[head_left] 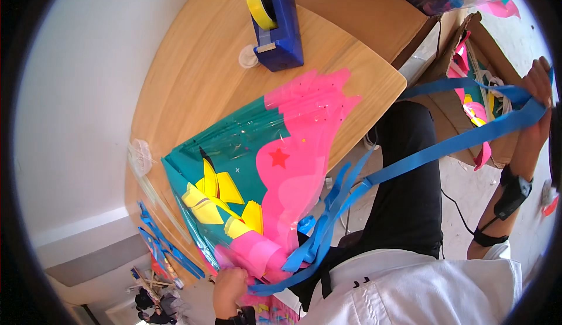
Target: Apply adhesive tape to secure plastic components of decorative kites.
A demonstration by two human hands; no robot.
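A thin, shiny plastic kite sheet in teal and pink lies folded on the wooden table, with a yellow cartoon figure and a red star printed on it. My left hand is closed on its near corner, beside the end of a long blue ribbon. Far out to the right, my right hand is closed around that ribbon and holds it stretched across my lap. Ribbon loops hang by the sheet's near edge. What lies under my left fingers is hidden.
A blue tape dispenser with yellow tape stands on the far part of the table. Blue strips and pale thin rods lie at its left edge. An open cardboard box with colourful sheets sits at right.
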